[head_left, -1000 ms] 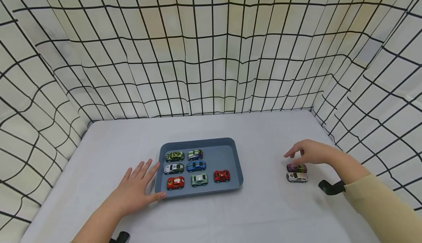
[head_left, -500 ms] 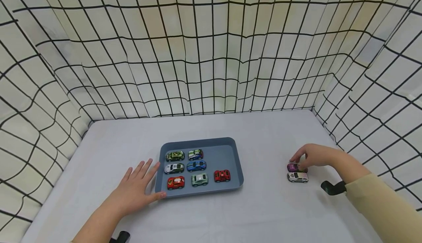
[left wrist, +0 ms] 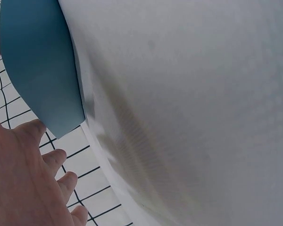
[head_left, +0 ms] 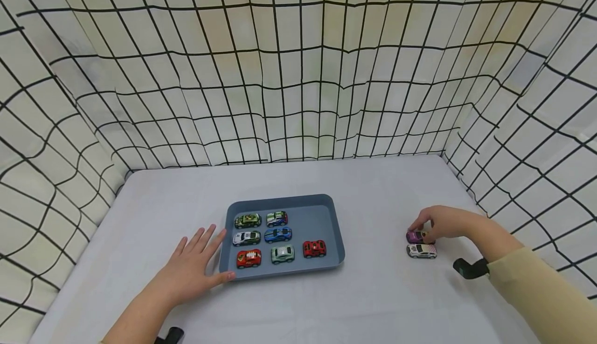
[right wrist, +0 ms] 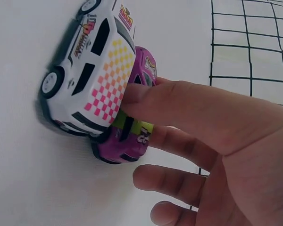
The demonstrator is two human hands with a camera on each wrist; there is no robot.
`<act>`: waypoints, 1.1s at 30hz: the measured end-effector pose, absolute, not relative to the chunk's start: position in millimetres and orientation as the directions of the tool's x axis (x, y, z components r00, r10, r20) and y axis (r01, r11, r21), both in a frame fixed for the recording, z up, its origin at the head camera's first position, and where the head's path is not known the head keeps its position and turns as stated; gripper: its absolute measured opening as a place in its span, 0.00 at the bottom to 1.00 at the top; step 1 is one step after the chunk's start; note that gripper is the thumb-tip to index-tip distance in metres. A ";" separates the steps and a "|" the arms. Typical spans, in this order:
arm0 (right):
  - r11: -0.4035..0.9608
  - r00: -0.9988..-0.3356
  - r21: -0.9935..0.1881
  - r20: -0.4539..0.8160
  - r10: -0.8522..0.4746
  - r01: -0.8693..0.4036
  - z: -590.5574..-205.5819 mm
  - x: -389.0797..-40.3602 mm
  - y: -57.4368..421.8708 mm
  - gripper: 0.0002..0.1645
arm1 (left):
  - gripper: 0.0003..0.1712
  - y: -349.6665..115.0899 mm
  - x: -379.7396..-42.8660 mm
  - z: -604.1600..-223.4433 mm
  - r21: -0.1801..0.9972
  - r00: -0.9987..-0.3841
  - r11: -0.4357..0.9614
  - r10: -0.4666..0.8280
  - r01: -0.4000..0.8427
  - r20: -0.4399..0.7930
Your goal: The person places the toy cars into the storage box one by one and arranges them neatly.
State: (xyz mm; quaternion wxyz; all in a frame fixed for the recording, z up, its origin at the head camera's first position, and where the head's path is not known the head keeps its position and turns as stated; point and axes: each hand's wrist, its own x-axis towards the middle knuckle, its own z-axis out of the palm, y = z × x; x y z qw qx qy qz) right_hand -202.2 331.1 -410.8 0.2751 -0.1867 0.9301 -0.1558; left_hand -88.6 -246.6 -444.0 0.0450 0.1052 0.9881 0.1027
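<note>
On the right of the table my right hand [head_left: 445, 222] pinches a purple toy car [head_left: 415, 237] between thumb and fingers. In the right wrist view the thumb lies on the near side of the purple car [right wrist: 120, 143], whose middle it partly hides. A white toy car [head_left: 422, 251] with a checkered roof stands right beside it, on the near side. My left hand [head_left: 193, 271] lies with fingers spread at the left edge of the blue-grey tray [head_left: 322, 209], its thumb touching the near left corner. In the left wrist view its fingertips meet the tray's wall [left wrist: 42, 61].
Inside the tray stand several toy cars, among them a camouflage car [head_left: 247, 221], a blue car [head_left: 278, 234], a mint car [head_left: 282, 254] and a red car [head_left: 314, 249]. A white cloth covers the table [head_left: 373, 302]. Walls of black-gridded fabric [head_left: 298, 74] enclose the back and sides.
My right hand has come down over the purple car, and its thumb and fingers have closed on it. The left hand and the tray have stayed where they were.
</note>
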 end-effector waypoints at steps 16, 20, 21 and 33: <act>0.850 -0.792 -0.411 -0.370 -0.485 -0.329 -412.9 -208.3 330.3 0.19 | 0.64 -244.4 -86.2 -439.6 0.202 -0.975 0.960 0.210 0.192 -0.069; 0.844 -0.798 -0.423 -0.353 -0.488 -0.329 -407.0 -210.4 325.5 0.20 | 0.65 -243.7 -86.7 -439.0 0.198 -0.974 0.961 0.211 0.191 -0.080; 0.839 -0.796 -0.428 -0.349 -0.495 -0.334 -405.9 -210.8 323.9 0.20 | 0.65 -243.5 -86.6 -438.7 0.198 -0.974 0.961 0.211 0.191 -0.082; 0.797 -0.778 -0.491 -0.320 -0.541 -0.352 -396.7 -219.5 287.7 0.21 | 0.65 -242.2 -85.1 -436.3 0.198 -0.973 0.960 0.216 0.198 -0.078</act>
